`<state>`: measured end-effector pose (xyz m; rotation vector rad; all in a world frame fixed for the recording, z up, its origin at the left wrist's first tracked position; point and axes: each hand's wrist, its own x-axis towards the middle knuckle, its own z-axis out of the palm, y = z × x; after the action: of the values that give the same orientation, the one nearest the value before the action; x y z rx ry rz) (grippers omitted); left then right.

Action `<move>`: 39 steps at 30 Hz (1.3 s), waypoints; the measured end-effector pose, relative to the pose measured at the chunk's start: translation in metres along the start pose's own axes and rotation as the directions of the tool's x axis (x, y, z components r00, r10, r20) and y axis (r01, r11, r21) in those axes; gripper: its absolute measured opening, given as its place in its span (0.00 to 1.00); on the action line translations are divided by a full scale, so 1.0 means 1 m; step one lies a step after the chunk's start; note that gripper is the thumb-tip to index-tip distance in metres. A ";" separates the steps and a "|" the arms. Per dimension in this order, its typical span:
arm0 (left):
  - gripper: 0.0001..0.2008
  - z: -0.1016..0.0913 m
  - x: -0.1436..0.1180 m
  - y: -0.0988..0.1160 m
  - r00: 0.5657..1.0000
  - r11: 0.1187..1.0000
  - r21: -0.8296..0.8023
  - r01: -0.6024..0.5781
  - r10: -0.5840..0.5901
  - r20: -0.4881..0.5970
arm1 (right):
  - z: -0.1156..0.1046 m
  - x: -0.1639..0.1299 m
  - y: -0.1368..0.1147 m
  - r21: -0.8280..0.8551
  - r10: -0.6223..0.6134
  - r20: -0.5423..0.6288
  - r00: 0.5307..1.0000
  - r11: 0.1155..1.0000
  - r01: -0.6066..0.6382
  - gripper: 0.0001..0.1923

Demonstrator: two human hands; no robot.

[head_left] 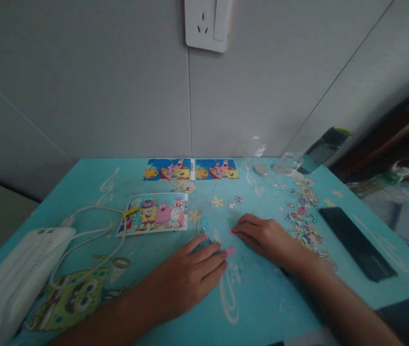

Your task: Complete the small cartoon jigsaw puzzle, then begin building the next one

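Observation:
My left hand [195,274] lies palm down on the turquoise tabletop with its fingers apart. Its fingertips are beside a pink puzzle piece [230,250] and some blue puzzle pieces [204,223], partly hidden by the fingers. To the right, my right hand [267,235] pinches a small pink jigsaw puzzle piece [232,231] between thumb and fingers, close to the table. Two loose puzzle pieces [232,205] lie just beyond the hands. Left of them is a cartoon picture card [161,214]. A long heap of puzzle pieces [303,216] spreads beyond my right forearm.
Two blue cartoon cards [216,169] lie near the wall. Clear plastic containers [291,164] and a dark bottle [325,149] stand at the back right. A black phone-like slab [357,242] rests at right; a white power strip [20,278] with looping cables sits at left.

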<state>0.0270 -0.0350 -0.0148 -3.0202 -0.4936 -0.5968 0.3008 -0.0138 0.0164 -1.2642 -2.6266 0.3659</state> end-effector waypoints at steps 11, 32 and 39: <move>0.15 -0.001 -0.001 0.000 1.000 0.999 0.035 -0.007 0.007 -0.005 | -0.018 -0.005 0.001 0.127 0.039 -0.059 0.998 0.991 -0.031 0.13; 0.14 -0.001 -0.004 -0.003 0.996 0.999 0.024 0.046 -0.044 -0.078 | -0.017 -0.004 0.004 -0.025 -0.063 -0.039 0.997 0.998 0.062 0.21; 0.14 -0.002 -0.005 -0.003 0.997 0.999 0.026 0.040 -0.038 -0.073 | -0.018 -0.006 0.005 -0.009 -0.027 -0.060 0.998 1.000 0.026 0.27</move>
<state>0.0206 -0.0337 -0.0151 -2.9571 -0.5538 -0.6932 0.3130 -0.0128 0.0320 -1.2222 -2.5942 0.3077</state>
